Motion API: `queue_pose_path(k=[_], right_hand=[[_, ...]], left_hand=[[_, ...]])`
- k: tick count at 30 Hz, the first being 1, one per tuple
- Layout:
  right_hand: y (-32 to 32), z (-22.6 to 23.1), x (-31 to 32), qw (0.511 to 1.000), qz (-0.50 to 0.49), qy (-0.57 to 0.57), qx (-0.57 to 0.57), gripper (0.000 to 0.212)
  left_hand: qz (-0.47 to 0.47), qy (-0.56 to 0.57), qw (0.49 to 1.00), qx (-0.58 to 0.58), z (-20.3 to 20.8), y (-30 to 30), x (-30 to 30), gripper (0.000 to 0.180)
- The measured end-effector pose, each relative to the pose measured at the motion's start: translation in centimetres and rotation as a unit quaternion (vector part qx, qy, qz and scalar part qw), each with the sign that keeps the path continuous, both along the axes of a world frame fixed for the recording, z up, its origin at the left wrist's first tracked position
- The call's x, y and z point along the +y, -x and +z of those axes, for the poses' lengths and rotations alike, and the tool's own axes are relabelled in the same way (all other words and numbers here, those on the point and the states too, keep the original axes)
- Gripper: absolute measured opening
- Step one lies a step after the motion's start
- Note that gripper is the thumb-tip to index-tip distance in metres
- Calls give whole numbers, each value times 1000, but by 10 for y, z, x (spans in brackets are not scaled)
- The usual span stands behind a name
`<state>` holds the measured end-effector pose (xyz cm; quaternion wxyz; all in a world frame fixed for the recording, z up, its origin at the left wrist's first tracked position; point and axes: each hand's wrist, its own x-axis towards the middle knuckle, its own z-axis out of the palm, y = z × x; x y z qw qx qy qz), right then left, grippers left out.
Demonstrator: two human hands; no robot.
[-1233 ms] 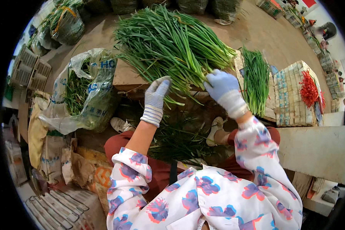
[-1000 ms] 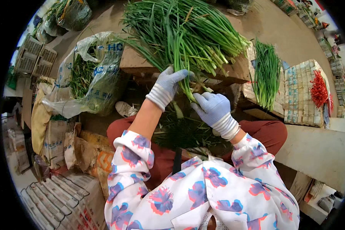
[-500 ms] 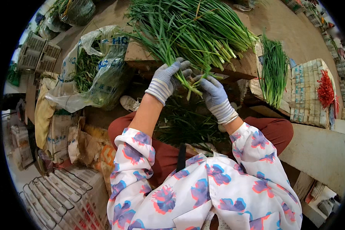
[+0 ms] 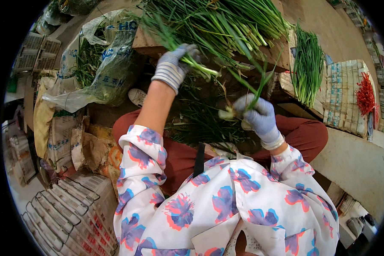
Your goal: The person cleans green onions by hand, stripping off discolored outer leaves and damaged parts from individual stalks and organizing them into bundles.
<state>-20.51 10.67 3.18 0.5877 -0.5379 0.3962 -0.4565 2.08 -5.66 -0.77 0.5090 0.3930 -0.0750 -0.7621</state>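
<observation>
Head view: left hand (image 4: pixel 173 64) pinches chives off the pile (image 4: pixel 226 23) on the far counter (image 4: pixel 269 53); right hand (image 4: pixel 258 116) holds 1 stalk (image 4: pixel 256 91) near the lap. Best kept taut while stripping.

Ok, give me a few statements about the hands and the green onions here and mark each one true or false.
1. Both hands wear knit gloves. True: the left hand and right hand are both gloved.
2. The left hand grips stalks at the edge of the big green onion pile. True.
3. The right hand is empty. False: it holds a single stalk with its pale end pointing left.
4. The red bundle lies beside the left hand. False: it lies far to the right, on stacked printed sacks.
5. A plastic bag with greens in it lies to the left of the pile. True.
</observation>
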Motion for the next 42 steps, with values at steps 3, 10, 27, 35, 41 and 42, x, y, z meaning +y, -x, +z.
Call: queue_pose_path(k=[3,10,27,35,41,42], right_hand=[[30,-14,4,967,203,49,147,17],[-10,12,-38,949,-105,114,275,33],[-50,-33,-77,969,-198,-84,-123,13],[43,-33,-11,975,130,94,153,13],[25,-14,-36,973,-81,32,214,25],[4,1,-49,974,-95,45,199,26]], left_hand=[[5,39,999,-29,14,-9,-6,28],[-109,81,988,-78,18,15,15,29],[-166,8,983,-73,15,16,16,31],[-135,46,982,-120,13,3,3,35],[-171,66,979,-90,15,11,11,35],[-170,72,980,-76,15,9,15,35]])
